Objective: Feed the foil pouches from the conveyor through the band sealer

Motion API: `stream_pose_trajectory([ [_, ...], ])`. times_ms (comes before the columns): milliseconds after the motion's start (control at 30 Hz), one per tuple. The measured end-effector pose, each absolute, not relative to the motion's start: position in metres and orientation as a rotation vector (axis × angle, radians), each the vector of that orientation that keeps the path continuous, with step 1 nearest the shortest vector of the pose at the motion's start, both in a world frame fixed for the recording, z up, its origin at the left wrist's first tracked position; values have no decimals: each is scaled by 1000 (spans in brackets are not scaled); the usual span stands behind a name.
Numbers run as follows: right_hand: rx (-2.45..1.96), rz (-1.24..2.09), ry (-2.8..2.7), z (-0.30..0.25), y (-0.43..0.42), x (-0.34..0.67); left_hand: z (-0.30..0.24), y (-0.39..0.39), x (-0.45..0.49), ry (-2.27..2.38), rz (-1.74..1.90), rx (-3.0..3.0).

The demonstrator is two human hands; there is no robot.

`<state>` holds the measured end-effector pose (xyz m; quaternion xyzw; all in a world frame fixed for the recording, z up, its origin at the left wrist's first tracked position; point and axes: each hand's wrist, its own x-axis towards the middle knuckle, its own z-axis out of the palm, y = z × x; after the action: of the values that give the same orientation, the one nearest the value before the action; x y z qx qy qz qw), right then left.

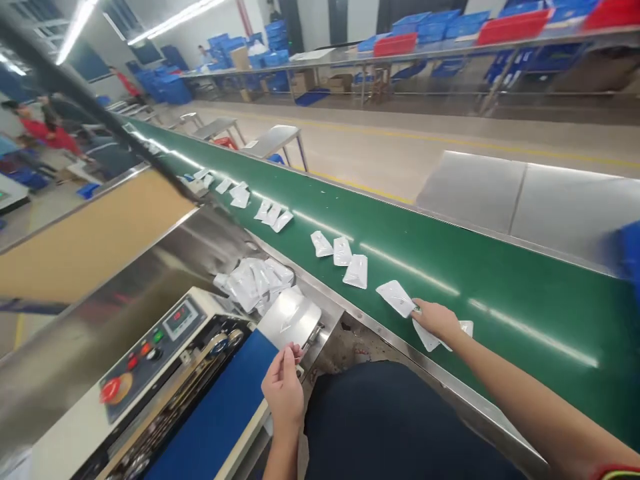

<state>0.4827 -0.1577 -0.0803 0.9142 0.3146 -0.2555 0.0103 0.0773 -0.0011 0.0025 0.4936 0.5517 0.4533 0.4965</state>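
My right hand (437,319) reaches onto the green conveyor belt (500,280) and rests on white pouches (440,337), fingers closed over them; another white pouch (396,297) lies just left of the fingertips. My left hand (283,385) is at the edge of the sealing machine's blue belt (215,413), pinching a clear pouch (290,320) that lies on the metal infeed plate. Three more pouches (343,257) lie further up the belt.
A pile of white pouches (253,280) sits on the steel tray beside the machine's control panel (150,350). More pouches (273,215) dot the belt toward the far end. People in red stand at far left (47,130). Steel tables and blue and red crates line the back.
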Motion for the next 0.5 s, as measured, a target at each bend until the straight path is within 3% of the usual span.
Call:
stream_pose_trajectory([
  [233, 2521, -763, 1667, 30, -73, 440, 18, -13, 66, 1151, 1062, 1865],
  [400, 2137, -1490, 2178, 108, -11, 356, 29, 7, 90, 747, 948, 2365],
  [500, 2233, -1648, 2180, 116, 15, 318, 24, 19, 78, 742, 986, 2250],
])
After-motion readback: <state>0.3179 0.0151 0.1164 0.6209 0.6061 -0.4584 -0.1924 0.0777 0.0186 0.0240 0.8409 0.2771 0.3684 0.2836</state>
